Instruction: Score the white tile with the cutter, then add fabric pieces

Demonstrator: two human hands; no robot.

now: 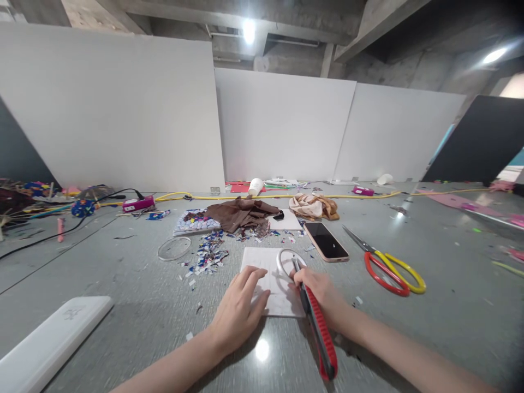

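My left hand (241, 305) lies flat on a white square sheet (270, 273) on the grey table, fingers spread and pressing it down. In my right hand (321, 292) is a red and black utility knife (319, 327), its blade tip touching the sheet beside a clear ring (290, 261) that rests on the sheet's far right corner.
A phone (326, 240) and red-yellow scissors (387, 265) lie right of the sheet. Small coloured scraps (208, 254), a second clear ring (174, 248), brown cloth (241, 212) and tan cloth (314, 206) lie beyond. A white flat case (49, 341) sits near left. White panels stand behind.
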